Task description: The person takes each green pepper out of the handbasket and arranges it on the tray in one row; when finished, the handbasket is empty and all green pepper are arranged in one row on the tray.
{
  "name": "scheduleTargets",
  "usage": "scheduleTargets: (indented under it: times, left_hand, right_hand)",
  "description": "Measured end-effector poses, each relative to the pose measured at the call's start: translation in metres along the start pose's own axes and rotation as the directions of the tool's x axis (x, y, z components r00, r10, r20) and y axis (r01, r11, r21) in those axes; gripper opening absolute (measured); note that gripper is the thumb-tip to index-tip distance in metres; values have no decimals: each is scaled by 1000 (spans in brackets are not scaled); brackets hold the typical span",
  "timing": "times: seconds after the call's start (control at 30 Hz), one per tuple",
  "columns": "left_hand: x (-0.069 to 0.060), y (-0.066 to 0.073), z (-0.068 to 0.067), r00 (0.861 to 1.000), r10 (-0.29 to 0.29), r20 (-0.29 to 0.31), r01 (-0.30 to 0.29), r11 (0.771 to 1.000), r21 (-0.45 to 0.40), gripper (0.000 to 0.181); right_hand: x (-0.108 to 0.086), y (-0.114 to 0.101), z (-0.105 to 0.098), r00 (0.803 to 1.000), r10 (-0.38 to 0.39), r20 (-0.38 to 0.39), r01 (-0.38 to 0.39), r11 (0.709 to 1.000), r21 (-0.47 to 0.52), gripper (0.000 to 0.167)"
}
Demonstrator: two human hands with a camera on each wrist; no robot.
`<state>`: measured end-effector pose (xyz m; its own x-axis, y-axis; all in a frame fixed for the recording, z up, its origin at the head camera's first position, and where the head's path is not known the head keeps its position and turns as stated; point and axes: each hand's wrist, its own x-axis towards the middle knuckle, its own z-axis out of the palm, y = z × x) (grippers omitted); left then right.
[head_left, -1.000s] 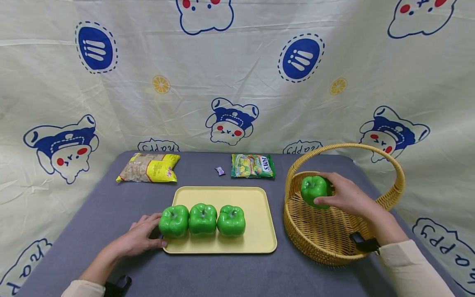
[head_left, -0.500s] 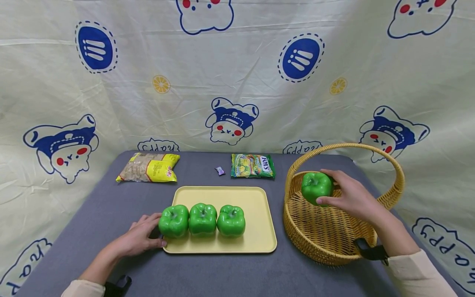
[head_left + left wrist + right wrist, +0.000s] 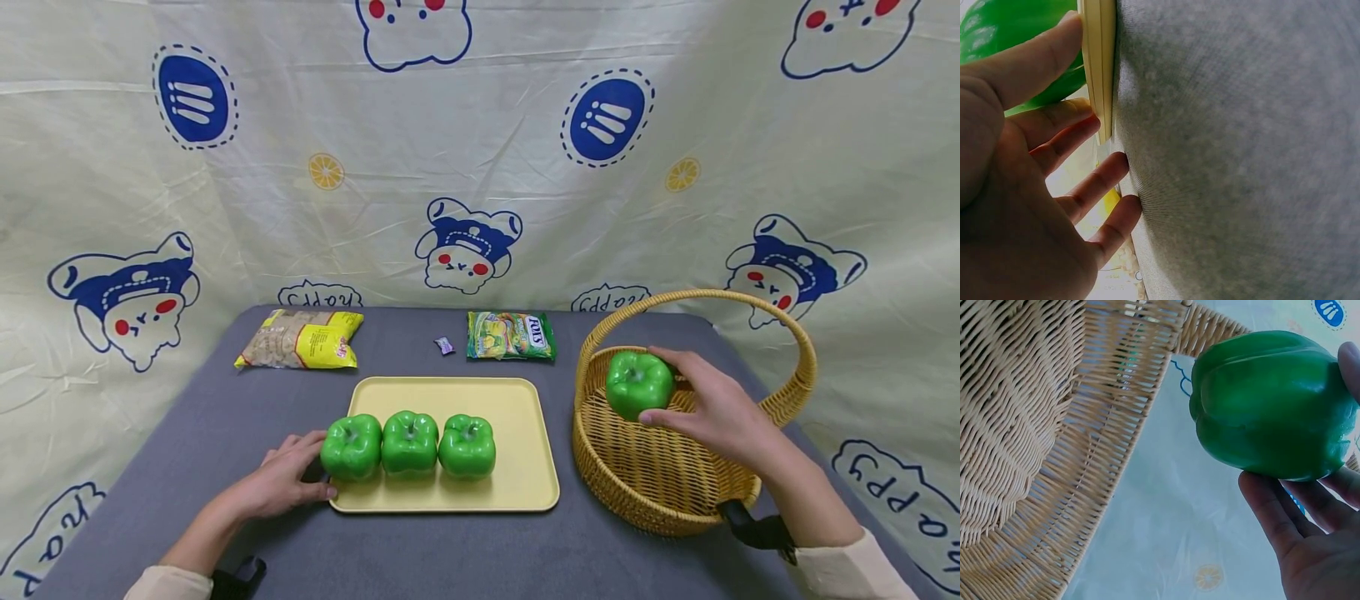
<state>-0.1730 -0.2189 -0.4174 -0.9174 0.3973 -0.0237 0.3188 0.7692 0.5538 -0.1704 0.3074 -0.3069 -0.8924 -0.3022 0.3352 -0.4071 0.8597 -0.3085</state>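
Note:
Over the wicker basket (image 3: 652, 475) on the right, my right hand (image 3: 716, 404) grips a green bell pepper (image 3: 640, 385) between thumb and fingers. The right wrist view shows this bell pepper (image 3: 1269, 406) held above the basket's rim, apart from the woven bottom. Three more green bell peppers stand in a row on the yellow tray (image 3: 521, 467): a left one (image 3: 352, 447), a middle one (image 3: 410, 443) and a right one (image 3: 467, 447). At the tray's left near corner rests my left hand (image 3: 281, 479), its thumb and fingertips touching the tray's edge (image 3: 1099, 69), fingers loosely extended.
A yellow and clear snack bag (image 3: 300, 338) lies at the back left of the grey table (image 3: 450, 554). Beyond the tray lie a small purple packet (image 3: 445, 345) and a green packet (image 3: 512, 335). The basket's tall handle (image 3: 705, 296) arches above the right hand.
My right hand and the bell pepper have shifted only slightly above the basket, while the right forearm has swung a little to the right. The left hand and the tray have stayed put.

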Motion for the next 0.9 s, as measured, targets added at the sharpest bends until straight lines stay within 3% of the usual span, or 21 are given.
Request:
scheduleTargets:
  times: [0.6, 0.9]
  left_hand:
    - [1, 0, -1, 1000, -22, 18, 22, 1000, 6, 69]
    - [-1, 0, 0, 1000, 20, -18, -20, 1000, 13, 69]
  right_hand:
    - [-15, -28, 9, 992, -100, -83, 100, 995, 0, 84]
    - [-17, -41, 22, 981, -159, -107, 165, 985, 46, 87]
